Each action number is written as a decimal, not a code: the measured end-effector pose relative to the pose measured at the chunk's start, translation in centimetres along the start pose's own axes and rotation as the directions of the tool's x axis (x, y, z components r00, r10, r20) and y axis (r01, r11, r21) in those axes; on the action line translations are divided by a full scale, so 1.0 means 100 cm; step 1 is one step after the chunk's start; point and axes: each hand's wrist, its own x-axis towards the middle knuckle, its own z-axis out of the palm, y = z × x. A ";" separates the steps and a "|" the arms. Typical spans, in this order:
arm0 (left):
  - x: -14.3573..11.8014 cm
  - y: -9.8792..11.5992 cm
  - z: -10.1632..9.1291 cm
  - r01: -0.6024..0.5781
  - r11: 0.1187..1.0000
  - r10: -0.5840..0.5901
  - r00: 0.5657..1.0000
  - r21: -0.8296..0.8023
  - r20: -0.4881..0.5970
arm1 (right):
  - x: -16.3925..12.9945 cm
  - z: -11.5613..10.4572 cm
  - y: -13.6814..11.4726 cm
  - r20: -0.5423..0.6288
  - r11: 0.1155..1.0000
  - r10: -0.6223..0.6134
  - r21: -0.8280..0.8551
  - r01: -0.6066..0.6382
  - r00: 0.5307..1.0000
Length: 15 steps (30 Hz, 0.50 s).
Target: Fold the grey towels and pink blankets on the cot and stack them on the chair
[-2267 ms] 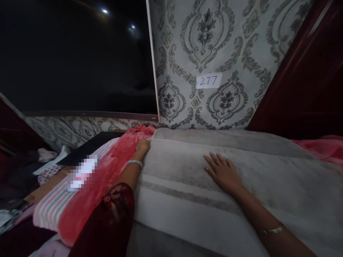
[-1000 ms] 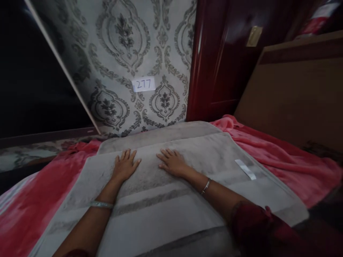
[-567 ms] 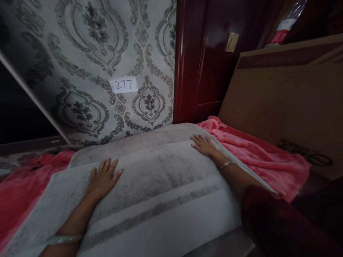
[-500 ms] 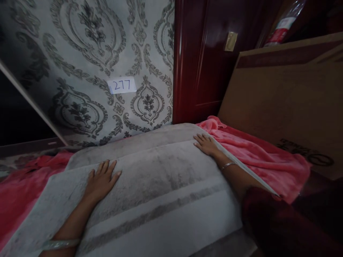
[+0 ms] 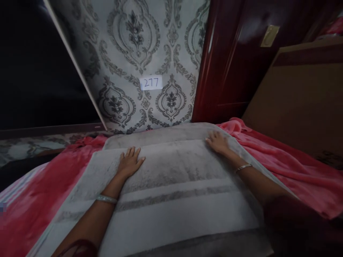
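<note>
Two bare hands: left hand (image 5: 129, 164) and right hand (image 5: 219, 143), palms down, well apart
Grey striped cloth (image 5: 171, 167): laid out beneath and between the fingers, its bands running crosswise on the near side of them
Left fingers (image 5: 132, 151): released, spread, resting flat on the cloth
Right fingers (image 5: 213, 136): released, spread, blurred, at the far edge of the top layer; firm contact cannot be told
Further grey layer (image 5: 160, 135): just beyond the fingers of both hands
Red-pink fabric: one stretch (image 5: 50, 185) to the left of the left fingers, another (image 5: 278, 153) to the right of the right fingers
Wrist items: pale bangle (image 5: 106, 198) behind the left fingers, thin bracelet (image 5: 244, 166) behind the right fingers
Number card (image 5: 151, 82): reads 277, on patterned wallpaper (image 5: 134, 39), beyond and between the fingers
Dark screen (image 5: 45, 71): beyond the left fingers, to their left
Cardboard box (image 5: 300, 96): beyond the right fingers, to their right
</note>
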 end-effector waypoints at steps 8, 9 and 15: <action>-0.004 0.001 -0.002 -0.001 0.998 0.001 1.000 -0.065 0.002 | -0.079 0.024 -0.209 0.031 0.642 -0.761 0.179 0.745 0.648; -0.005 0.002 -0.002 0.000 0.998 0.000 1.000 -0.067 0.003 | -0.080 0.026 -0.214 0.051 0.661 -0.745 0.190 0.726 0.665; -0.005 0.001 0.000 -0.006 0.996 0.005 1.000 -0.090 -0.008 | -0.053 0.032 -0.181 0.054 0.881 -0.469 0.093 0.464 0.881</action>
